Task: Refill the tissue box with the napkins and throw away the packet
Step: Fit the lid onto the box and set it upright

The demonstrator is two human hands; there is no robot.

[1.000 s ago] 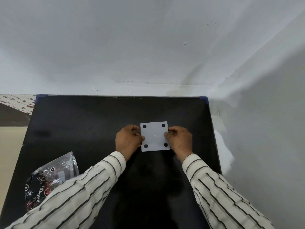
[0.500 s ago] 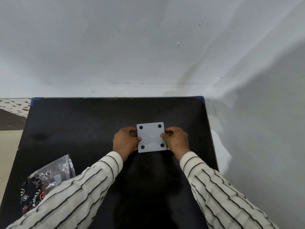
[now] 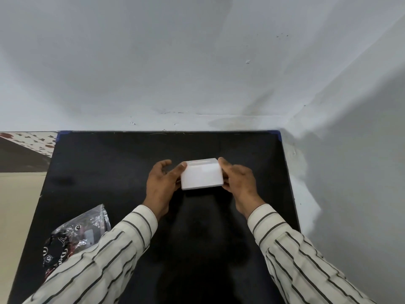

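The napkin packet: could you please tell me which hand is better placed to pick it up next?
The left hand, probably. The napkin packet lies at the table's near left, beside the left sleeve, while the right hand holds the tissue box farther away.

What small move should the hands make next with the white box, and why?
Probably set the tissue box down on the black table and let go: it is upright, slot on top, between the left hand and right hand, while the packet lies untouched at the near left.
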